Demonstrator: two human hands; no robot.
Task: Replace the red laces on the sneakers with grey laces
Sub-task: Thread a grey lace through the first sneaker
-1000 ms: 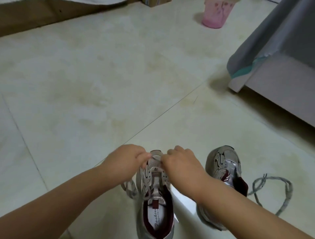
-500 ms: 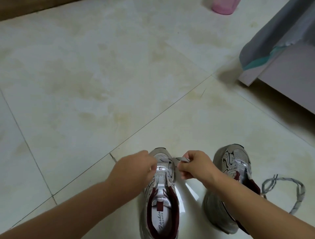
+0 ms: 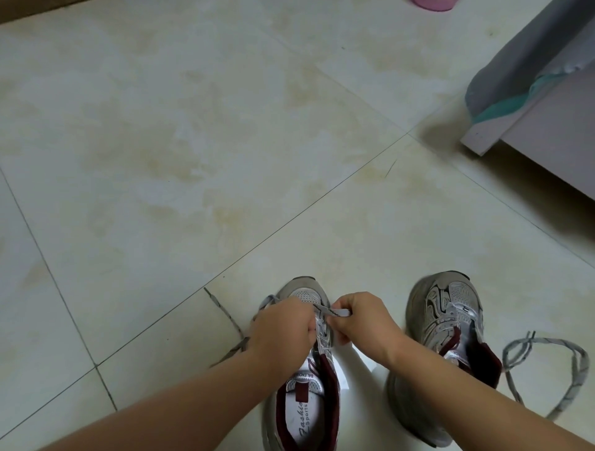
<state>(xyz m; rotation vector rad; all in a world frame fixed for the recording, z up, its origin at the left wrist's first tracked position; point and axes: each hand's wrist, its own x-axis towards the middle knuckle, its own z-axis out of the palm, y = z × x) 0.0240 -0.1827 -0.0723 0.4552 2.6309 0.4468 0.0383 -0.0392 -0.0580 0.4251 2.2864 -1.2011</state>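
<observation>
Two grey sneakers with dark red lining stand on the tiled floor. The left sneaker (image 3: 306,399) has a grey lace (image 3: 335,311) threaded near its toe. My right hand (image 3: 360,322) pinches that lace, which stretches rightward from the eyelets. My left hand (image 3: 283,328) grips the sneaker's left side at the eyelets, fingers curled; the lace's other end (image 3: 225,317) trails on the floor to the left. The right sneaker (image 3: 447,325) has no lace. A second grey lace (image 3: 573,370) lies looped on the floor to its right.
A grey bed frame with a hanging grey and teal sheet (image 3: 521,83) stands at the right. A pink container (image 3: 431,4) shows at the top edge. A white sheet (image 3: 357,363) lies under the sneakers.
The view has tilted down and closer. My right hand has pulled the lace a little further right, out of the eyelet; my left hand stays on the sneaker.
</observation>
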